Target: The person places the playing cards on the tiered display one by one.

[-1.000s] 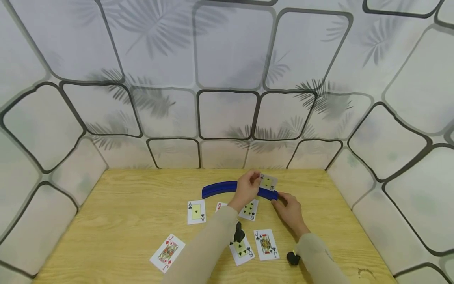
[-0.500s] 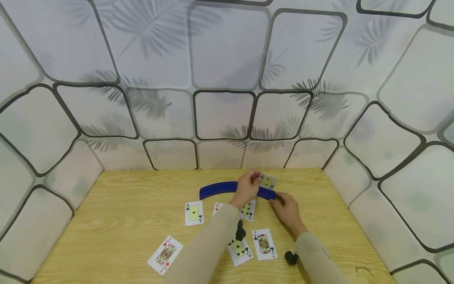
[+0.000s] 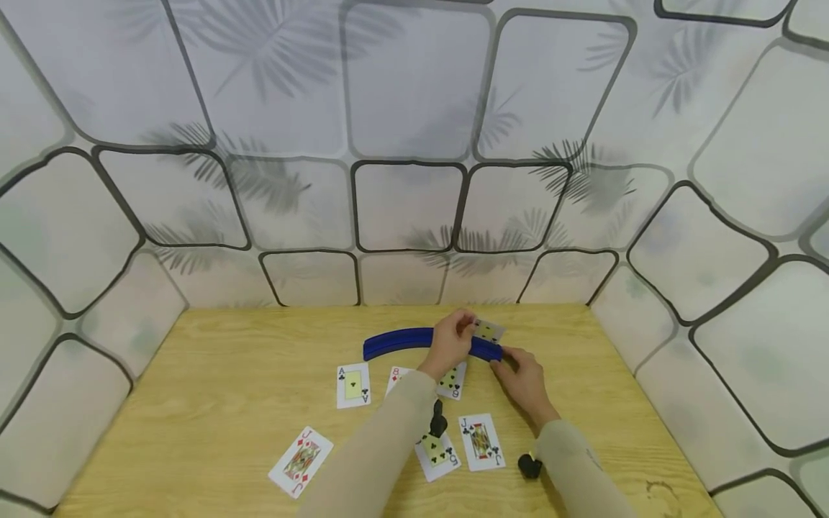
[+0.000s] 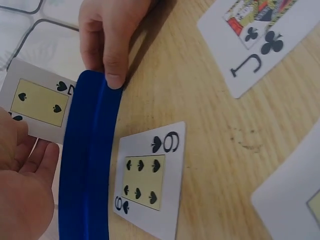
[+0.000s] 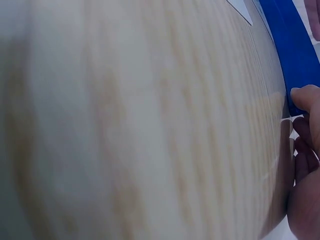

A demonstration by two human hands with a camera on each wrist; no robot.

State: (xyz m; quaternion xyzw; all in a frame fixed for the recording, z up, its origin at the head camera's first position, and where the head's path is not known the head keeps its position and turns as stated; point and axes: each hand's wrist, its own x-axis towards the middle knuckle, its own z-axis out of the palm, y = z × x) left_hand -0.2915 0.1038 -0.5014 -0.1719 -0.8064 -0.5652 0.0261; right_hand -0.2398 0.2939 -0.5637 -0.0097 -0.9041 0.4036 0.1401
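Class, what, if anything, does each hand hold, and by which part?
The left hand pinches a spade card by its left edge; the right hand grips the blue rack at its right end.

Blue rack (image 3: pixel 398 341) partly behind left hand (image 3: pixel 451 342)

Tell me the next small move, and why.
Probably ease the spade card down into the blue rack: the left grip holds it with its lower edge at the rack, while the right grip pinches the rack's end.
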